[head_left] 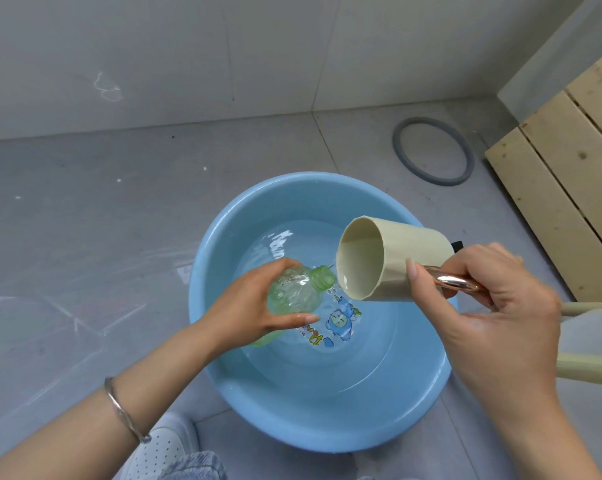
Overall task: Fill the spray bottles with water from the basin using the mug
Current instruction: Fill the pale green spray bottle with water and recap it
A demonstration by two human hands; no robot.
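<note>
A blue basin holding water stands on the grey floor, with a cartoon print on its bottom. My left hand grips a clear green spray bottle without its cap, tilted over the basin, its threaded neck pointing right. My right hand holds a cream mug by its shiny copper-coloured handle. The mug is tipped on its side with its rim just above and to the right of the bottle's neck. Water shows inside the mug.
A grey rubber ring lies on the floor beyond the basin. A slatted wooden pallet stands at the right. A cream-coloured frame reaches in at the right edge. My white shoe is in front of the basin.
</note>
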